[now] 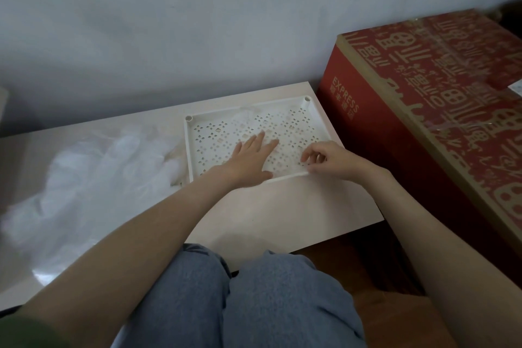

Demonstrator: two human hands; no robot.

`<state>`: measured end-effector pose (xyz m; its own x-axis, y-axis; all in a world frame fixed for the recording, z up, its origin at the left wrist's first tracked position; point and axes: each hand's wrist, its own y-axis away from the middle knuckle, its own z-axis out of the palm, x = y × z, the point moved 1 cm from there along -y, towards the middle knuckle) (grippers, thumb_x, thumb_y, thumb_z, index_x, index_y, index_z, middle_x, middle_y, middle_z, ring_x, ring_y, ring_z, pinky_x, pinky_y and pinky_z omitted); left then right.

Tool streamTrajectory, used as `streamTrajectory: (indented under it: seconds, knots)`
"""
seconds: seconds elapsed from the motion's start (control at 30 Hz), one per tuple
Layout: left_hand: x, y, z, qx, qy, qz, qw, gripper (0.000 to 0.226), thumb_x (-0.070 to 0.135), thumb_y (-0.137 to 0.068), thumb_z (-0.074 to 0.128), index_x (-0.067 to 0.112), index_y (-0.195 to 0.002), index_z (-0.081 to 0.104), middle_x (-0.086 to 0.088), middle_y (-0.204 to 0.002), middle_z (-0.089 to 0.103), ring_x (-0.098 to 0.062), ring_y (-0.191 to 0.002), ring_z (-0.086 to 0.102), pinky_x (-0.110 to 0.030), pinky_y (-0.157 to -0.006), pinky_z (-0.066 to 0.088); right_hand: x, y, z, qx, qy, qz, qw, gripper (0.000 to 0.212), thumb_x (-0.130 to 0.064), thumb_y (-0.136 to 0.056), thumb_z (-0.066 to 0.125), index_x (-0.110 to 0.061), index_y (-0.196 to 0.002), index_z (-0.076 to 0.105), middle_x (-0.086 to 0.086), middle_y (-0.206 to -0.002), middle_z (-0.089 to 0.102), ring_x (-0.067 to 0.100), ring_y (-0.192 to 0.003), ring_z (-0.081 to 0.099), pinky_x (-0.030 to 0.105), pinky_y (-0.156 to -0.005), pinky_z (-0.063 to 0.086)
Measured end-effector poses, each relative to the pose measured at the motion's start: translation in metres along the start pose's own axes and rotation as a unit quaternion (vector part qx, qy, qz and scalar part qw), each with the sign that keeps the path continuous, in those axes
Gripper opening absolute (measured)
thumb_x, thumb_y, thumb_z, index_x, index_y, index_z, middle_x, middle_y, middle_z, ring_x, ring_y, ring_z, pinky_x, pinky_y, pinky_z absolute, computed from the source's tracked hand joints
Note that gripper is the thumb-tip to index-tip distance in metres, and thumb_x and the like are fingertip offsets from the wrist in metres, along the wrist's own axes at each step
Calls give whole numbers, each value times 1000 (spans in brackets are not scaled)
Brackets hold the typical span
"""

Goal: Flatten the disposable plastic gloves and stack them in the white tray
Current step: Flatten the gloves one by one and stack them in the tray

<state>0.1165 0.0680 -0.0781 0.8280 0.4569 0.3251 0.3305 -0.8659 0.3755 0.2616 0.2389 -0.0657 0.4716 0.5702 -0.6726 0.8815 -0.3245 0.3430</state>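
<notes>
— Where are my hands?
— Your left hand [250,159] lies flat, fingers straight and spread, pressing on the floor of the white tray [214,147]. Your right hand [329,161] sits at the tray's near rim with its fingers curled and thumb on the rim. I cannot tell whether it pinches clear film.
— And the gloves?
— The heap of clear plastic gloves [93,178] lies on the desk [282,212] just left of the tray. A red box [423,110] stands right of it.

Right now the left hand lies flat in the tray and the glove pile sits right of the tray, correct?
Not quite. In the head view the glove pile sits left of the tray, not right; the red box is on the right. The left hand does lie flat in the tray.
</notes>
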Motion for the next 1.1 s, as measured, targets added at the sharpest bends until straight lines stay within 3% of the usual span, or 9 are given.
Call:
streamTrajectory:
  seconds: [0.17, 0.3, 0.43, 0.57, 0.83, 1.1]
  knots:
    - [0, 2, 0, -13, 5, -4, 1000, 77, 39, -97, 48, 29, -152, -5, -7, -159, -18, -23, -147, -13, -44, -119, -2, 0, -5, -1, 31, 22, -10, 999, 17, -13, -86, 64, -24, -99, 66, -8, -97, 54, 9, -88, 47, 19, -76, 40]
    - [-2, 5, -1, 49, 20, -18, 998, 94, 40, -90, 59, 28, -152, -11, -5, -154, -32, -25, -144, -21, -49, -118, -3, 2, -11, 2, 70, 54, 11, 996, 21, -20, -89, 62, -28, -109, 62, -7, -106, 55, 16, -109, 48, 31, -96, 43]
    - [-9, 3, 2, -7, -12, -59, 998, 90, 50, -92, 51, 27, -151, -13, -9, -154, -31, -27, -143, -25, -50, -117, -8, -3, -14, 0, 27, 145, 50, 988, 30, -11, -90, 55, -12, -119, 62, 9, -121, 53, 26, -120, 44, 33, -104, 36]
    - [-12, 2, 4, -28, -17, -66, 997, 87, 54, -93, 45, 27, -151, -13, -10, -156, -26, -26, -144, -24, -48, -117, -8, -6, -12, -3, 56, 139, 67, 986, 32, -6, -91, 47, -10, -119, 63, 9, -123, 53, 25, -120, 47, 29, -101, 36]
    - [-13, 16, -20, 83, 2, -64, 994, 63, 54, -94, 44, 26, -148, 28, -6, -161, -6, -26, -147, 3, -43, -117, 10, -24, -21, 4, 107, 118, 44, 986, 35, -4, -91, 44, -8, -123, 59, 10, -127, 52, 25, -123, 45, 31, -104, 36]
    - [-63, 77, -46, 227, 43, -129, 964, 37, 23, -97, 47, 15, -134, 48, -9, -142, 37, -27, -130, 32, -37, -105, 31, -91, -46, 39, 99, 90, -24, 991, 53, -15, -92, 53, -15, -142, 38, 8, -141, 41, 25, -133, 35, 41, -111, 30]
